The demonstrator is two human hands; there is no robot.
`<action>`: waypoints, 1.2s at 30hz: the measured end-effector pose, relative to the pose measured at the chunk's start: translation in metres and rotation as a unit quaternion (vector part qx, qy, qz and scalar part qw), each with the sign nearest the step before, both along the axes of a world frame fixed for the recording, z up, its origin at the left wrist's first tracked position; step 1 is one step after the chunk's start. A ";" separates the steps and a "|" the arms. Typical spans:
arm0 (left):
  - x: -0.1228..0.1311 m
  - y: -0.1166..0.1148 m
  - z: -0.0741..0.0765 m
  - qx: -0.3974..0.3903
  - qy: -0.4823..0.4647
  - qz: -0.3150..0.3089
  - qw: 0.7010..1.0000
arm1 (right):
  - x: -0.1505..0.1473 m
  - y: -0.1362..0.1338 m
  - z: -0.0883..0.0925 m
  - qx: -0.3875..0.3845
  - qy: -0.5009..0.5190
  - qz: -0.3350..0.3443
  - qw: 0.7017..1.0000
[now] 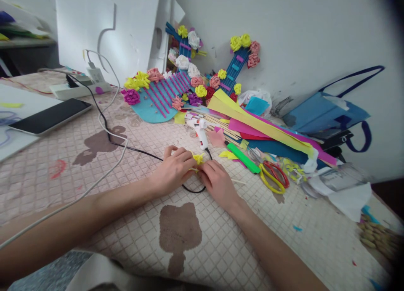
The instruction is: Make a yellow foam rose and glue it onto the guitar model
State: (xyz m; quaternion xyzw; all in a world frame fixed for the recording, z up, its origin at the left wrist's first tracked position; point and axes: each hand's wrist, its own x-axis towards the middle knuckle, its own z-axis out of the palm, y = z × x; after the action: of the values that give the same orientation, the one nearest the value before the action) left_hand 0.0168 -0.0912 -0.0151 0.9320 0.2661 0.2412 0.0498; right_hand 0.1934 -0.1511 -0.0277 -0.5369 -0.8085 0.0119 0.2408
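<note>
My left hand and my right hand meet over the middle of the table. Between their fingertips is a small yellow flower, partly hidden by the fingers. Both hands are closed on it, the left from one side and the right from the other. Just beyond them a white hot glue gun rests on the table, its black cord running down behind my hands. A thin pale stick lies beside my right hand.
Scissors and a green utility knife lie to the right, near coloured sheets. Flower-decorated blue boards stand at the back. A tablet, power strip and loose white cable occupy the left.
</note>
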 end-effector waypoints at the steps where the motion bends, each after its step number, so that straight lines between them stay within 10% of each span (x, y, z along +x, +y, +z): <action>1: 0.000 0.000 0.001 0.004 0.002 0.001 1.000 | 0.000 0.000 0.000 0.001 -0.001 0.000 1.000; 36: -0.001 0.005 -0.003 -0.094 -0.011 0.007 0.996 | -0.002 0.001 -0.004 0.051 0.013 0.018 0.998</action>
State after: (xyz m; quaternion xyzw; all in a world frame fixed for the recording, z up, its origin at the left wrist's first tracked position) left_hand 0.0157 -0.0862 -0.0185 0.9187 0.2931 0.2257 0.1381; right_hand 0.1910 -0.1497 -0.0317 -0.5092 -0.8143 -0.0175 0.2781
